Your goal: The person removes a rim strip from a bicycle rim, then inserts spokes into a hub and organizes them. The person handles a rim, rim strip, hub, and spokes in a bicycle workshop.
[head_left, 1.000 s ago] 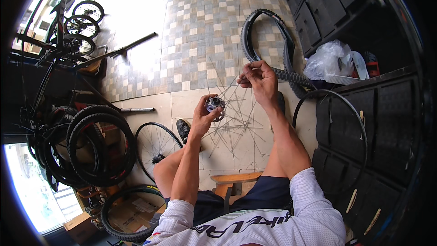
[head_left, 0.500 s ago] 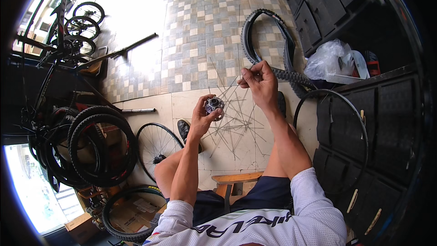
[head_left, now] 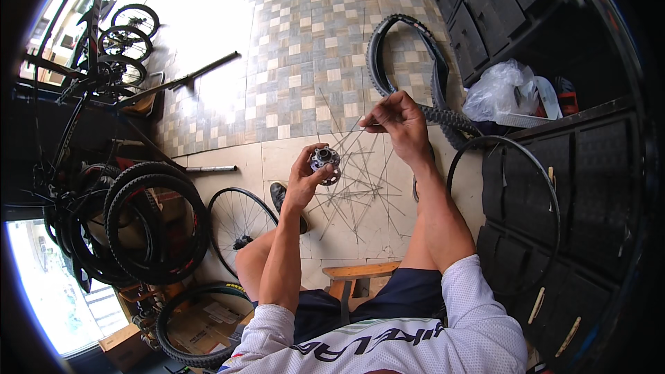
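Note:
In my left hand (head_left: 303,174) is a silver-grey wheel hub (head_left: 325,163), its drilled flange and axle end facing up. The fingers and thumb wrap round its side. To the right and a little higher, my right hand (head_left: 400,125) is closed in a pinch on what looks like a thin spoke (head_left: 352,136) slanting from the fingertips toward the hub. Whether it touches the flange I cannot tell. Below both hands, several loose spokes (head_left: 360,190) lie crossed over one another on the pale floor tiles.
A loose tyre (head_left: 377,55) lies ahead on the chequered floor, and a bare rim (head_left: 557,215) leans by the black drawers (head_left: 554,166) at right. At left stand a spoked wheel (head_left: 210,218) and several tyred wheels (head_left: 111,218). A wooden stool (head_left: 360,270) is between my legs.
My right hand has turned slightly, its fingers tilting further toward the hub. My left hand and the hub have shifted only a little. My right foot has drawn back toward my leg.

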A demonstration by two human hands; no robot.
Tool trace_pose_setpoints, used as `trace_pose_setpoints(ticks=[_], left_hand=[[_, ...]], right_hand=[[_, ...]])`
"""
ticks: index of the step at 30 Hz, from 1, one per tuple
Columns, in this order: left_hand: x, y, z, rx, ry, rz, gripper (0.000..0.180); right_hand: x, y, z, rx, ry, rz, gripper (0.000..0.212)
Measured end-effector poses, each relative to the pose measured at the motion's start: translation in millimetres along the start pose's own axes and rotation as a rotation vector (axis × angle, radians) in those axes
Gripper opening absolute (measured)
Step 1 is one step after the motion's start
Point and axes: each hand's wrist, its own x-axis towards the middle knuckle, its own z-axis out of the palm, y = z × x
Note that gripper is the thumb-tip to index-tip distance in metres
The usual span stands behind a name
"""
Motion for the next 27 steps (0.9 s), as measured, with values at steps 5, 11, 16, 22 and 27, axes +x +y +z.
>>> trace_pose_setpoints(ticks=[5,11,16,22,27], left_hand=[[3.4,0.5,-3.7,0.253,-0.101,-0.036,0.052],[-3.0,-12.5,1.5,0.183,-0.050,-0.038,0.048],[5.0,-9.8,4.1,-0.006,-0.066,0.050,0.052],[9.9,5.1,7.2,-0.077,-0.023,0.150,0.054],[-4.5,15.2,6.8,-0.102,-0.024,0.202,0.054]], right_hand=[[0.4,-3.9,-6.3,-0.064,0.002,-0.094,0.006],[-9.0,0.3,14.8,-0.225,-0.143,-0.046,0.011],[-15.7,0.2,28.2,-0.787,-0.410,-0.115,0.032],[-12.7,-5.8,12.7,-0.643,-0.213,-0.111,0.056],[-14.5,-10.0,3.5,-0.509,-0.025,-0.135,0.053]])
